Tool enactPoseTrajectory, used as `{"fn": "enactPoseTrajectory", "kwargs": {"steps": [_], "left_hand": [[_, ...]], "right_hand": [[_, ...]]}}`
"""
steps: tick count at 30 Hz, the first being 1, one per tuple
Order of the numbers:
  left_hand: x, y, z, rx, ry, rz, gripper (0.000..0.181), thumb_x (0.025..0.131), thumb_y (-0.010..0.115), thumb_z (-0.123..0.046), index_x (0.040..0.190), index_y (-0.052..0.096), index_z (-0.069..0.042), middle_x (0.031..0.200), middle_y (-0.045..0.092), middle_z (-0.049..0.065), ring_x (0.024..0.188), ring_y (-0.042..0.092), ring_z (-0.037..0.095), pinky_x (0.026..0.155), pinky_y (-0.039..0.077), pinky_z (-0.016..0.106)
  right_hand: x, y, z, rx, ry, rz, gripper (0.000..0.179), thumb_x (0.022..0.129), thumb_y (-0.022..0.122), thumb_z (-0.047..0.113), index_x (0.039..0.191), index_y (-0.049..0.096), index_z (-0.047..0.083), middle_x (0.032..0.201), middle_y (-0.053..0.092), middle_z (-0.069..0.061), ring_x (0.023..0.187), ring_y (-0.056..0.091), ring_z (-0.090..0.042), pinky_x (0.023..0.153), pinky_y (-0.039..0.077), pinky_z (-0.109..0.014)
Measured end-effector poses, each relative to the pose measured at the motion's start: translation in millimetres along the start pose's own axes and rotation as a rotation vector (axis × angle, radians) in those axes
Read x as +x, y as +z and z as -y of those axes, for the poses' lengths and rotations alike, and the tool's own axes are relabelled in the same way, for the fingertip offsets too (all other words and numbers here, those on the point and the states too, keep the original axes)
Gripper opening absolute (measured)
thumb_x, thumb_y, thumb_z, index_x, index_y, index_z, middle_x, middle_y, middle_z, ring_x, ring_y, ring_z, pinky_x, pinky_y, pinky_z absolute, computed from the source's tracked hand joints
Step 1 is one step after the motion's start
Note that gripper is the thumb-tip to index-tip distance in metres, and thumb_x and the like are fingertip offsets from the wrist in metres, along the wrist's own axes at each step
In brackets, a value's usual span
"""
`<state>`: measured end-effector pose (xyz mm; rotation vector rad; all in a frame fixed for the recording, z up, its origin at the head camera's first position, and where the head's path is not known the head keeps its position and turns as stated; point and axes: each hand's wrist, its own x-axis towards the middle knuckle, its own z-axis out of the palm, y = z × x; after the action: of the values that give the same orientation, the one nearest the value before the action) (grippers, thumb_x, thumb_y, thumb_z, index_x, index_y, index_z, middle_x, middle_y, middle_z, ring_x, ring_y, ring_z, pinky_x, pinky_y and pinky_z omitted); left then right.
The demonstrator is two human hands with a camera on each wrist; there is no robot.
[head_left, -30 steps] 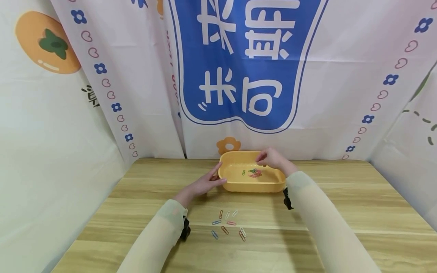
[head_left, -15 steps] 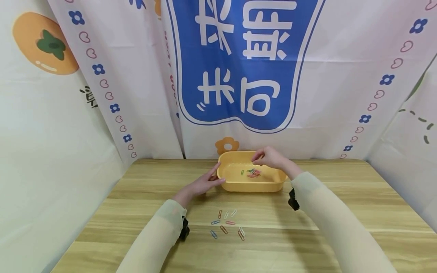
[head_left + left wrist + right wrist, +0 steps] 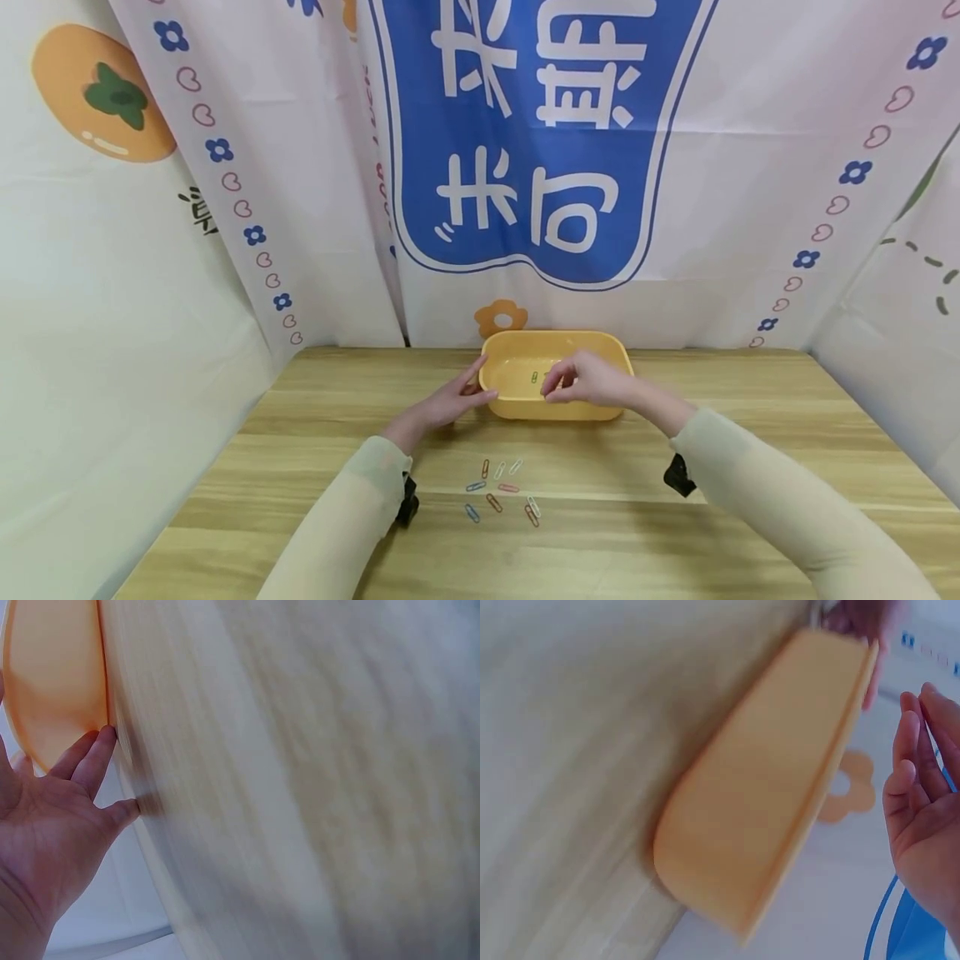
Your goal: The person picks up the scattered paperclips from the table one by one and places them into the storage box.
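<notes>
A yellow plastic box (image 3: pixel 525 409) stands near the back edge of the wooden table. My left hand (image 3: pixel 450 403) rests against its left end with straight, spread fingers; the left wrist view shows the fingertips (image 3: pixel 107 735) at the box wall. My right hand (image 3: pixel 588 380) hovers over the box's near rim, fingers loosely bent towards the thumb, and no held thing shows in the right wrist view. A green paper clip (image 3: pixel 534 377) lies inside the box; my right hand mostly hides the other clips there. Several loose paper clips, including a pink one (image 3: pixel 508 488), lie nearer me.
Among the loose clips on the table (image 3: pixel 337 392) are a blue one (image 3: pixel 472 512) and a brownish-red one (image 3: pixel 494 502). A printed white curtain (image 3: pixel 330 250) hangs right behind the box, and more cloth encloses both sides.
My right hand has moved from over the inside of the box towards me, to the near rim, covering the clips inside. My left hand has stayed at the box's left end.
</notes>
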<state>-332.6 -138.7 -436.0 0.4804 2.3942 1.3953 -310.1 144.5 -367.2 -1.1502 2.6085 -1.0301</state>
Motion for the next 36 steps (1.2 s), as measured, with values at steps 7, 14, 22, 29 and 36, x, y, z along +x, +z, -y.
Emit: {"fn": "enactPoseTrajectory", "kwargs": {"steps": [7, 14, 22, 29, 36], "left_hand": [[2.4, -1.5, -0.6, 0.017, 0.009, -0.009, 0.082, 0.096, 0.06, -0.042, 0.157, 0.007, -0.033, 0.156, 0.022, 0.02, 0.138, 0.032, 0.038, 0.11, 0.026, 0.054], [0.6, -0.5, -0.2, 0.028, 0.012, -0.01, 0.081, 0.096, 0.06, -0.039, 0.157, 0.007, -0.033, 0.157, 0.022, 0.018, 0.139, 0.031, 0.037, 0.111, 0.025, 0.053], [-0.3, 1.0, -0.1, 0.024, 0.005, -0.017, 0.081, 0.096, 0.061, -0.04, 0.157, 0.009, -0.034, 0.156, 0.023, 0.017, 0.139, 0.03, 0.035, 0.111, 0.024, 0.053], [0.8, 1.2, 1.4, -0.026, 0.017, 0.004, 0.08, 0.097, 0.06, -0.037, 0.157, 0.009, -0.032, 0.156, 0.025, 0.017, 0.139, 0.031, 0.035, 0.11, 0.025, 0.055], [0.2, 1.0, 0.3, -0.028, 0.013, 0.002, 0.081, 0.096, 0.061, -0.037, 0.157, 0.009, -0.032, 0.157, 0.024, 0.016, 0.139, 0.031, 0.033, 0.111, 0.025, 0.052]], "right_hand": [[-2.7, 30.5, 7.0, 0.016, -0.067, 0.106, 0.006, 0.086, 0.074, 0.009, 0.091, 0.076, 0.006, 0.085, 0.071, 0.007, 0.075, 0.061, -0.004, 0.071, 0.052, -0.024], [0.7, 60.9, 6.3, 0.009, -0.055, 0.199, 0.008, 0.085, 0.075, 0.009, 0.093, 0.074, 0.006, 0.085, 0.07, 0.007, 0.071, 0.062, -0.004, 0.064, 0.052, -0.022], [8.6, 82.9, -2.0, -0.015, -0.032, 0.25, 0.01, 0.082, 0.078, 0.008, 0.092, 0.074, 0.009, 0.085, 0.068, 0.008, 0.075, 0.06, 0.001, 0.072, 0.051, -0.02], [12.3, 87.1, -3.1, -0.051, -0.033, 0.238, 0.008, 0.08, 0.078, 0.006, 0.084, 0.073, 0.01, 0.078, 0.064, 0.011, 0.071, 0.056, 0.002, 0.068, 0.05, -0.019], [16.7, 87.3, -2.4, -0.043, -0.037, 0.295, 0.007, 0.081, 0.078, 0.005, 0.08, 0.073, 0.009, 0.074, 0.063, 0.013, 0.066, 0.054, 0.003, 0.065, 0.049, -0.017]]}}
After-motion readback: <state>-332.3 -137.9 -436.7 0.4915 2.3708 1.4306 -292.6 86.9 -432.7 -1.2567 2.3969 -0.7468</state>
